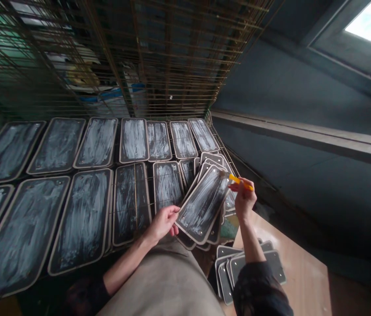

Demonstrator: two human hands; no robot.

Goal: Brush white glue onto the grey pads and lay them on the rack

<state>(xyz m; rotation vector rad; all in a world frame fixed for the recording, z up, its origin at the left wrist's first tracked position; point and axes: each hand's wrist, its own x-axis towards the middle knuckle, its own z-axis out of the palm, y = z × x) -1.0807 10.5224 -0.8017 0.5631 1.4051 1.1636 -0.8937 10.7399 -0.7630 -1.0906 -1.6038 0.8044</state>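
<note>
1. The left hand (164,224) has its fingers clamped on the near left corner of a dark panel (203,204), which has a pale border and white streaks.
2. The right hand (245,199) has its fingers closed on the orange handle of a brush (238,179). The bristles touch this panel near its far right corner.
3. The panel is at the right part of the wire rack (224,151), over a fanned pile of panels (212,159) which goes out past the near edge. Whether it rests fully on the pile, I cannot tell.
4. The rack carries streaked panels (134,140) in two rows, one along the far edge and one along the near edge. At the left, the near row is cut off by the picture border.
5. Behind the upright wire grid (172,44) there is a whitish container (116,98) with a blue rim. Its content is hard to make out; a yellowish thing (82,74) shows near it, partly covered by wires.
6. At the far left corner of the wooden desk (304,272) sits a loose stack of dark panels (238,267). The right sleeve (259,289) hides part of it.
</note>
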